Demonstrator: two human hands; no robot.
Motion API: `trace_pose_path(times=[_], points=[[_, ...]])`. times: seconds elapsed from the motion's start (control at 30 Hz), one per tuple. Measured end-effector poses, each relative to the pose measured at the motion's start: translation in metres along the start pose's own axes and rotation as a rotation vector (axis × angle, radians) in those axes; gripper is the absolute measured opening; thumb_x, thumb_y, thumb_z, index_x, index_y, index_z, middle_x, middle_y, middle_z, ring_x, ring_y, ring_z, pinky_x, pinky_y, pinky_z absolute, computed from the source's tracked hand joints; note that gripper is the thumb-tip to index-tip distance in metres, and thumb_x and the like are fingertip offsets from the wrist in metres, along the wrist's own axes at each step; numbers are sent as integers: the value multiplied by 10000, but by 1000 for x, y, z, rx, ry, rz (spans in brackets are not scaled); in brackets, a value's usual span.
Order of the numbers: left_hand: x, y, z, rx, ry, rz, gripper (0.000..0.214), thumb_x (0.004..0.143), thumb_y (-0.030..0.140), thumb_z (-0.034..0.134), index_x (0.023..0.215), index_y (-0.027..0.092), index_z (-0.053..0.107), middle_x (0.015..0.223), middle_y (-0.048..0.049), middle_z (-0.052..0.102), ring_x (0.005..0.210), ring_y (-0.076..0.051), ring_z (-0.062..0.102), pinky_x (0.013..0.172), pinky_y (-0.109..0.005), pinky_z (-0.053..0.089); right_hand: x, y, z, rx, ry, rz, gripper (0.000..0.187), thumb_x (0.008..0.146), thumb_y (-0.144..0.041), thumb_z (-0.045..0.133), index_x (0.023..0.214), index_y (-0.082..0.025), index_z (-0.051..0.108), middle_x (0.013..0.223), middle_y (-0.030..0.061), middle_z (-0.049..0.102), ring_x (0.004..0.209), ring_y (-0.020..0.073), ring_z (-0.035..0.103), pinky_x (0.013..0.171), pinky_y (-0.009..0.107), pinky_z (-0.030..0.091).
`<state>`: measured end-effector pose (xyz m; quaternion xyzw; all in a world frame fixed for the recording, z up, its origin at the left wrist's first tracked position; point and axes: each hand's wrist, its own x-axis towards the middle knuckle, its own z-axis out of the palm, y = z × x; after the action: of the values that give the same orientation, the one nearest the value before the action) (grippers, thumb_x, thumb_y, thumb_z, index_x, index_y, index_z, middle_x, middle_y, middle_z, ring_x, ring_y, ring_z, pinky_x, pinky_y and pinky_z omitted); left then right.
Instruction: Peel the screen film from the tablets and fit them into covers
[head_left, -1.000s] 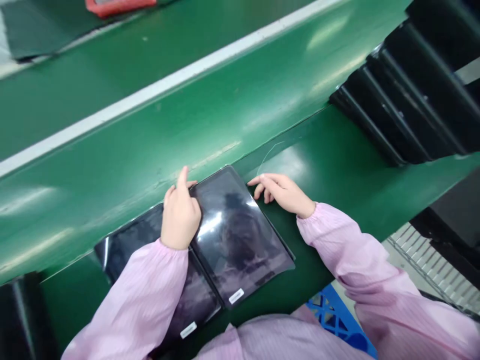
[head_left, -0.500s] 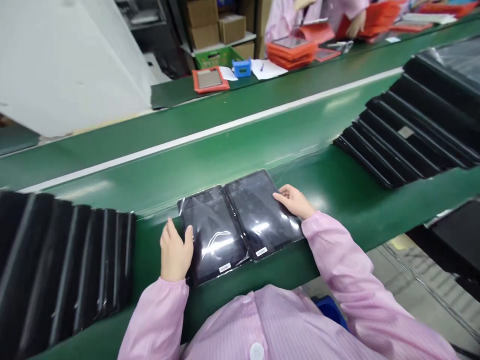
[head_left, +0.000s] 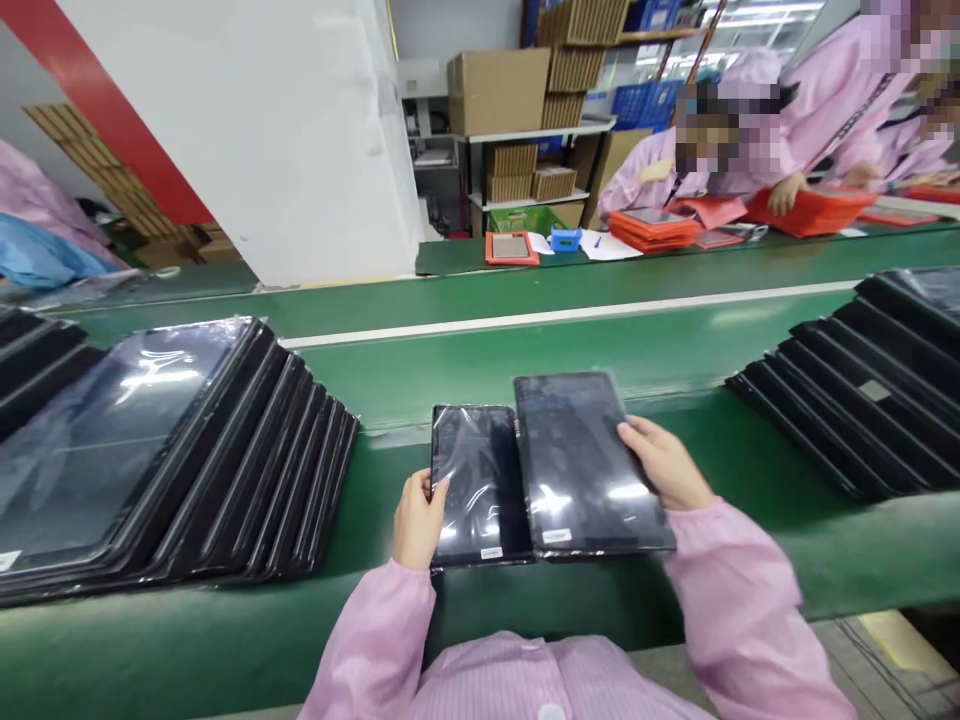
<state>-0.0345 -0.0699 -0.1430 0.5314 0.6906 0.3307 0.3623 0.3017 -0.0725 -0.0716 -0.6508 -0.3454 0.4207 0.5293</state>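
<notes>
Two black tablets in clear plastic film lie side by side in front of me, each with a small white label at its lower edge. My left hand (head_left: 418, 522) grips the left edge of the left tablet (head_left: 480, 490), thumb on the front and fingers curled at the side. The right tablet (head_left: 581, 460) looks slightly raised, its inner edge against or over the left one. My right hand (head_left: 667, 462) holds it by the right edge, thumb on top, with the other fingers partly hidden beneath.
Overlapping rows of wrapped black tablets lean on the green bench (head_left: 390, 620): a left row (head_left: 225, 470) and a right row (head_left: 840, 400). Across the belt are orange-cased devices (head_left: 652, 232), a blue bin (head_left: 565, 240) and co-workers in pink. A white pillar (head_left: 315, 150) stands behind.
The view has tilted up and turned left. My left hand has closed on the left tablet's edge, and my right hand has lifted the right tablet a little.
</notes>
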Motion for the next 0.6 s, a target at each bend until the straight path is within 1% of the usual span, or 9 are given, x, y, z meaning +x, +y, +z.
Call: trace_pose_path(times=[0.07, 0.13, 0.23, 0.3, 0.37, 0.43, 0.5, 0.53, 0.6], points=[[-2, 7, -4, -50, -3, -4, 352, 834, 458, 534, 1071, 198, 560, 1143, -139, 655, 1086, -297, 622, 970, -433, 435, -2, 16, 30, 29, -54, -17, 369, 654, -454, 798, 879, -188, 678, 779, 63, 764, 683, 216, 708, 647, 315, 575], [-3, 10, -8, -104, -17, -23, 326, 836, 436, 542, 1063, 202, 546, 1167, -149, 662, 1121, -312, 620, 994, -450, 424, -4, 32, 59, 63, -106, -29, 441, 633, -520, 795, 893, -179, 695, 791, 75, 768, 703, 231, 716, 676, 339, 580], [-4, 11, -10, -197, -12, -60, 330, 849, 449, 534, 1071, 205, 523, 1221, -161, 649, 1188, -319, 597, 1031, -461, 405, -4, 50, 91, 107, -159, -37, 503, 638, -586, 765, 923, -177, 708, 765, 76, 765, 678, 241, 717, 665, 363, 581], [-3, 12, -9, -279, -25, -86, 390, 855, 513, 516, 1082, 196, 510, 1199, -167, 660, 1169, -306, 617, 1015, -446, 432, -3, 58, 107, 120, -171, -44, 512, 646, -602, 747, 926, -175, 711, 739, 75, 758, 667, 246, 715, 653, 372, 581], [-3, 14, -7, -372, -73, -122, 495, 830, 593, 520, 1091, 173, 499, 1081, -173, 699, 1042, -300, 680, 911, -433, 509, -3, 63, 120, 118, -155, -63, 516, 641, -595, 748, 931, -170, 712, 748, 78, 756, 706, 255, 721, 691, 387, 584], [-3, 18, -7, -448, -112, -151, 598, 756, 628, 606, 1102, 156, 483, 981, -164, 719, 907, -291, 715, 790, -411, 556, -5, 67, 132, 108, -114, -96, 511, 623, -568, 766, 938, -169, 711, 856, 99, 763, 819, 271, 726, 790, 410, 579], [-5, 24, -9, -514, -121, -161, 667, 666, 596, 723, 1106, 165, 467, 957, -143, 725, 849, -275, 722, 743, -388, 566, -10, 65, 142, 101, -87, -130, 495, 617, -529, 781, 958, -177, 708, 1034, 125, 746, 971, 286, 707, 898, 421, 554], [-6, 27, -10, -554, -123, -152, 687, 633, 571, 765, 1105, 177, 460, 950, -126, 727, 838, -267, 722, 739, -382, 567, -12, 61, 146, 103, -91, -144, 504, 630, -512, 780, 1004, -184, 699, 1103, 130, 729, 1024, 286, 694, 930, 420, 544], [-9, 33, -13, -633, -129, -100, 673, 617, 540, 791, 1090, 200, 455, 922, -91, 730, 827, -258, 720, 746, -380, 567, -15, 48, 148, 124, -135, -157, 610, 692, -493, 751, 1212, -203, 620, 1130, 120, 726, 1037, 271, 700, 930, 423, 554]])
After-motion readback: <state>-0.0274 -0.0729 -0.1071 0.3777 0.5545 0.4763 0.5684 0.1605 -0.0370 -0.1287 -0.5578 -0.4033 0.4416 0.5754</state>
